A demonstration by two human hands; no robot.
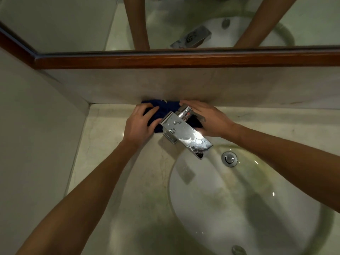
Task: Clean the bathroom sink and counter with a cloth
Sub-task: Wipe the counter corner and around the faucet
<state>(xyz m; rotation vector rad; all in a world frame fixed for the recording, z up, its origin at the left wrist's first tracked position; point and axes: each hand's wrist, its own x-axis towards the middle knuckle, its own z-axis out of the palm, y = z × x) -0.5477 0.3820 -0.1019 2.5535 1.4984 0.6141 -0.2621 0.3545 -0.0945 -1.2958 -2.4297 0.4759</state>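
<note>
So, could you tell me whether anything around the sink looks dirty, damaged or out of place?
Nothing looks broken or spilled. The sink basin shows greenish-yellow staining on its inner wall, and the chrome faucet carries water droplets. Both hands, the left hand and the right hand, hold the dark blue cloth behind the faucet on the counter.

wood-framed mirror (pixel 73 24) above; chrome faucet (pixel 185 133), wet.

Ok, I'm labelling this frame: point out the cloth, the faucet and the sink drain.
cloth (pixel 161 109), head view, blue fold between the hands.
faucet (pixel 185 132), head view, wet top of spout.
sink drain (pixel 229 159), head view, chrome stopper.
</note>
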